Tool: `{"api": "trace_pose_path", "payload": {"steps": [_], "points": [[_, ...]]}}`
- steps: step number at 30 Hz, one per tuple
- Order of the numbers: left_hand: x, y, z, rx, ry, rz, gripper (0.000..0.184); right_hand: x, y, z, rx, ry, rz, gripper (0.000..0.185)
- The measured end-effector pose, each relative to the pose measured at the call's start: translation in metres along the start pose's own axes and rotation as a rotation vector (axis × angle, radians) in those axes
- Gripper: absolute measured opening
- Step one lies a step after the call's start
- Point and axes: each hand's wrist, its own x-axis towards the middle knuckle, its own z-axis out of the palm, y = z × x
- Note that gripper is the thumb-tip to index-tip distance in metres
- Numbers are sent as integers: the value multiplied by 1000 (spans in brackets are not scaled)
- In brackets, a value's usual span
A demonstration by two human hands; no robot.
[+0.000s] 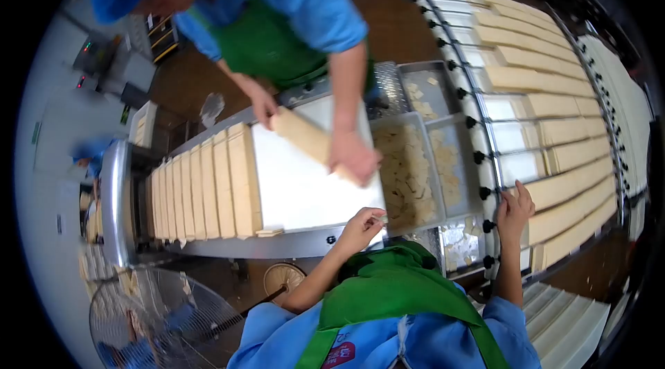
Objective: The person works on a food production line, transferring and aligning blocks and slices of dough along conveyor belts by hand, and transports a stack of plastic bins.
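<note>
My left hand (361, 232) is at the near right corner of the white belt (315, 206), fingers pinched together around something small and pale that I cannot make out. My right hand (515, 211) is at the lower left end of the rack (509, 161), fingers stretched and slightly apart, beside the end of a long row of pale, thin square biscuits (571, 182). Whether its fingertips touch that row, I cannot tell. More biscuit rows (208, 185) stand packed side by side on the left part of the belt.
Across the belt, a co-worker in a green apron (267, 47) grips a biscuit row (305, 135) with both hands. Between belt and rack are trays (443, 192) with loose biscuit pieces. Black knobs line the rack's edge. A wire fan (163, 320) stands at lower left.
</note>
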Motion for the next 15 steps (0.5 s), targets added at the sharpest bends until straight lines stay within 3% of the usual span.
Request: {"api": "trace_pose_path", "payload": {"steps": [3,5,7,8,9,11,15], "points": [[-19,-36,-41,43,279,95,24,0,-29,12,121,-13,2,18],[-35,-34,-73,163,622,48,26,4,-61,16,90,-62,-78,17],[-50,-67,-114,552,950,51,39,8,-89,27,171,-71,-156,19],[-62,-75,-132,695,1054,-56,57,10,-104,34,220,-100,-198,20],[-73,-77,-147,690,1075,-67,57,11,-118,41,267,-130,-240,20],[-91,-81,-173,770,1263,-524,72,16,-151,56,303,-142,-308,20],[-116,-111,-213,697,1233,-678,82,32,-229,83,458,-217,-404,18]]}}
